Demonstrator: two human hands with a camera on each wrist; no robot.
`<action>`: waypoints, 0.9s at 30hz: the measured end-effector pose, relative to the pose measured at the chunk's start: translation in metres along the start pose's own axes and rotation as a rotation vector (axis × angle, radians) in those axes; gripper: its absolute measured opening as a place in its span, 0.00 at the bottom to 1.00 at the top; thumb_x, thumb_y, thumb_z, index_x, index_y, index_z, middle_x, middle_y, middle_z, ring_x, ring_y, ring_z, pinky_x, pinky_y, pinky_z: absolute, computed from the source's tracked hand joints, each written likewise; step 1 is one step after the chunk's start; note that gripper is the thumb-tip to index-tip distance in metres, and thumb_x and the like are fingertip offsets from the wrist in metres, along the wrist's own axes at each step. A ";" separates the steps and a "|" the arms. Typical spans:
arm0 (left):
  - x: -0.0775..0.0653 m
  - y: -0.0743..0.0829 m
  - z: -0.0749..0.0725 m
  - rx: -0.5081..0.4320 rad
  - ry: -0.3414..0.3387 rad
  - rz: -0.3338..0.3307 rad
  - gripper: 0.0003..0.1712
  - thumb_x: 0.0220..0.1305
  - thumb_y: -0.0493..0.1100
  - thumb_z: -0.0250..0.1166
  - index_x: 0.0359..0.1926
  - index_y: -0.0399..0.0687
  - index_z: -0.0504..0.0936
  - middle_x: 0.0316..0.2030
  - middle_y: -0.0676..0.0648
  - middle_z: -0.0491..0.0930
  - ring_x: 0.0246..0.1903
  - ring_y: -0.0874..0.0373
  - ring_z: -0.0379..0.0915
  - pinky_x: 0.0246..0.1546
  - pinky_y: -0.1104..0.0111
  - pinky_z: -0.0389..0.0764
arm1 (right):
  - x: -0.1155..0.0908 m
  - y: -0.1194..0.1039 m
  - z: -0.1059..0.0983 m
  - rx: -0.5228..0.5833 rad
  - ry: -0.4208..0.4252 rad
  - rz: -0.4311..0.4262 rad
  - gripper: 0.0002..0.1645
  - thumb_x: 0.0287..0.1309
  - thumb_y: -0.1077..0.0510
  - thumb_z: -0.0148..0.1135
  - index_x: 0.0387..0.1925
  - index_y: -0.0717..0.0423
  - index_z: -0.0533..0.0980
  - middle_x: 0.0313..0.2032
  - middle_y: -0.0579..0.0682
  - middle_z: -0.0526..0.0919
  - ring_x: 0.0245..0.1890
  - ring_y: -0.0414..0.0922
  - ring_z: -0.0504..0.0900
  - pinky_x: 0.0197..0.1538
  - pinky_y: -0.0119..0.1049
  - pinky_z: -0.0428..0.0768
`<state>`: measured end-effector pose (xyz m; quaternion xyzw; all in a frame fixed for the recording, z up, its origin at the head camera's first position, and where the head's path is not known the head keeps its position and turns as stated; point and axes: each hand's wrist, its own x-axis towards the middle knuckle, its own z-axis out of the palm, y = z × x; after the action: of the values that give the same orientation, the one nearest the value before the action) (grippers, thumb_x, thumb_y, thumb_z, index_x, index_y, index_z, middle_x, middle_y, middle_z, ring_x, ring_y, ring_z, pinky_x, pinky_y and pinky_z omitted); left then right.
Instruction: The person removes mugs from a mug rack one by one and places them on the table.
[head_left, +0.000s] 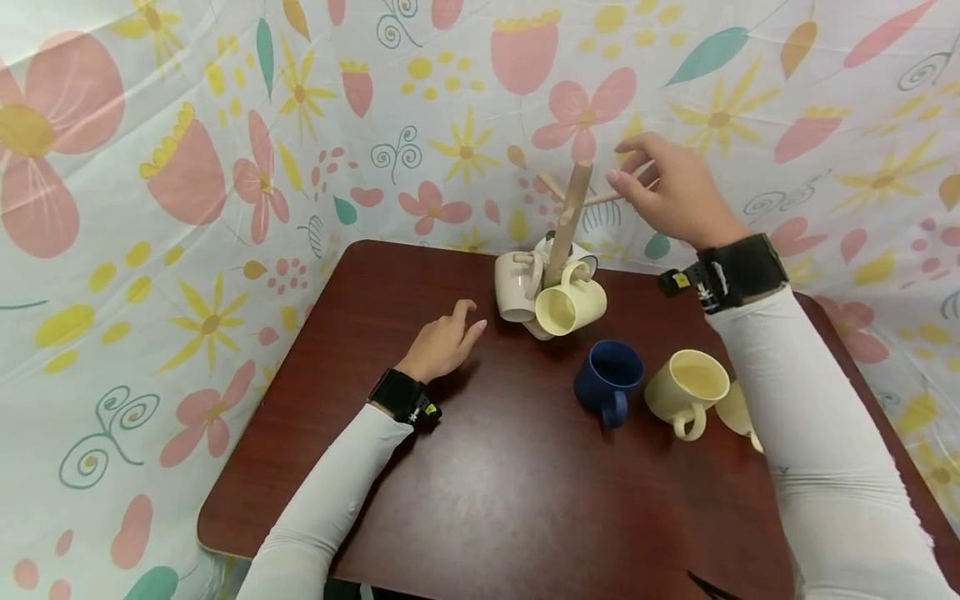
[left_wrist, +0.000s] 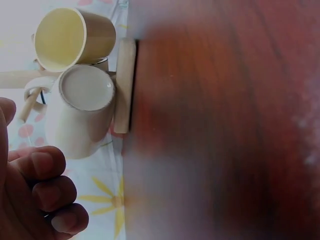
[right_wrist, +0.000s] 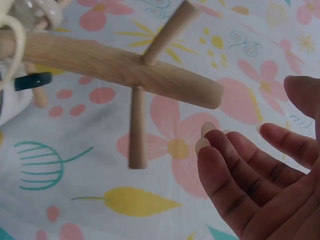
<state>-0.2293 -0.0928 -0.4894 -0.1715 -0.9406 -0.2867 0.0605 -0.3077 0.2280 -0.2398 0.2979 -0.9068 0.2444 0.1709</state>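
A wooden mug tree (head_left: 572,212) stands near the table's far edge. On its lower pegs hang a white mug (head_left: 516,287), a pale yellow mug (head_left: 588,307) and, behind them, a white mug with a dark rim, partly hidden. My right hand (head_left: 675,187) hovers beside the top of the post, near a bare upper peg (right_wrist: 138,130). Its fingers are loosely bent and hold nothing. Left of the white mug, my left hand (head_left: 441,343) is over the table, fingers loosely curled and without anything in them; the left wrist view shows the mug beyond the fingers.
A blue mug (head_left: 600,387) and a yellow mug (head_left: 670,392) stand upright on the dark wooden table (head_left: 480,500), right of the tree. Another pale yellow mug (head_left: 737,410) is partly covered by my right sleeve. Flower-patterned cloth (head_left: 465,83) hangs behind the table.
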 end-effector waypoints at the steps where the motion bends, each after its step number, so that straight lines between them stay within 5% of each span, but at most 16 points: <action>1: -0.001 0.000 0.000 0.000 -0.002 -0.005 0.29 0.83 0.60 0.42 0.70 0.45 0.62 0.18 0.50 0.74 0.17 0.57 0.71 0.25 0.63 0.72 | 0.004 -0.002 -0.001 -0.005 -0.013 0.001 0.28 0.75 0.47 0.57 0.69 0.55 0.72 0.49 0.61 0.84 0.42 0.57 0.85 0.40 0.31 0.73; 5: -0.003 -0.001 0.000 -0.008 -0.019 -0.022 0.30 0.83 0.61 0.42 0.70 0.45 0.63 0.19 0.49 0.76 0.19 0.56 0.73 0.28 0.62 0.74 | 0.022 -0.004 -0.001 -0.030 -0.061 -0.003 0.32 0.76 0.44 0.55 0.74 0.52 0.68 0.50 0.60 0.84 0.43 0.56 0.85 0.42 0.37 0.74; 12: -0.002 0.000 0.000 -0.026 -0.016 -0.028 0.31 0.83 0.61 0.42 0.70 0.43 0.64 0.23 0.49 0.79 0.23 0.56 0.76 0.31 0.59 0.77 | 0.050 -0.001 0.004 -0.077 -0.169 -0.035 0.33 0.76 0.45 0.56 0.75 0.50 0.67 0.50 0.59 0.85 0.28 0.37 0.79 0.33 0.29 0.72; 15: -0.003 -0.002 0.001 -0.024 -0.018 -0.028 0.31 0.83 0.62 0.42 0.70 0.44 0.64 0.23 0.49 0.79 0.23 0.56 0.76 0.30 0.60 0.77 | 0.059 0.001 0.008 -0.073 -0.206 -0.059 0.28 0.75 0.48 0.56 0.71 0.53 0.72 0.49 0.59 0.87 0.25 0.31 0.77 0.35 0.27 0.72; 20: -0.004 -0.003 0.003 -0.032 -0.021 -0.030 0.31 0.83 0.62 0.41 0.70 0.46 0.63 0.26 0.48 0.81 0.24 0.57 0.77 0.30 0.60 0.77 | 0.068 0.003 0.015 -0.042 -0.281 -0.085 0.18 0.75 0.54 0.57 0.56 0.60 0.80 0.43 0.60 0.89 0.24 0.34 0.80 0.32 0.26 0.73; 27: -0.004 -0.004 0.006 -0.036 -0.024 -0.043 0.30 0.83 0.62 0.42 0.70 0.46 0.64 0.30 0.47 0.83 0.26 0.56 0.78 0.32 0.59 0.79 | 0.070 0.006 0.028 -0.012 -0.355 -0.073 0.11 0.74 0.57 0.60 0.47 0.61 0.80 0.36 0.57 0.89 0.22 0.34 0.82 0.29 0.25 0.77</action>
<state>-0.2271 -0.0933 -0.4972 -0.1557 -0.9393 -0.3030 0.0399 -0.3694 0.1855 -0.2333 0.3680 -0.9127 0.1764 0.0187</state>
